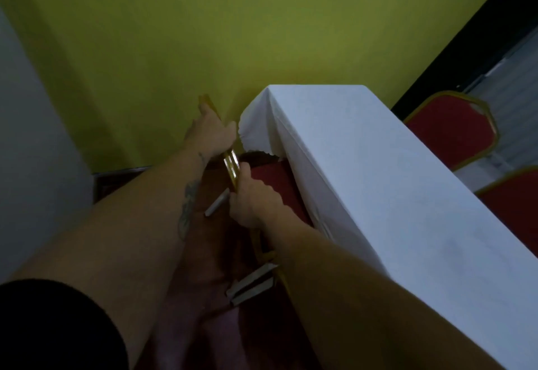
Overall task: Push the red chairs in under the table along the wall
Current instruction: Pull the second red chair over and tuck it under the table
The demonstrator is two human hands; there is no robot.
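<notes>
I look down on a narrow tabletop (pixel 364 166) covered in a white tablecloth (pixel 262 125) that hangs over its near end and long side; its far end meets a yellow-green wall (pixel 174 35), and a pale grey wall (pixel 26 151) stands at the left; a black strip (pixel 465 35) runs down the right of the yellow wall, with a grey surface beyond it; the floor (pixel 203 253) below me is dark reddish, dim and blurred.

My left hand (pixel 211 134) is closed around the gold frame (pixel 231 166) at the top of a red chair (pixel 270 180), fingers wrapped over it near the wall; my right hand (pixel 251 203) is closed on the same gold frame lower down, nearer to me; the chair's red padding lies just beside the draped edge of the cloth, its far part hidden beneath the hanging fabric, so I cannot tell how far under it sits.

Two more red chairs with gold frames stand on the other side of the tabletop, one (pixel 448 131) near the black strip, the other (pixel 512 198) closer to me and partly cut off; pale bars (pixel 253 285) show near my right forearm, too blurred to name.
</notes>
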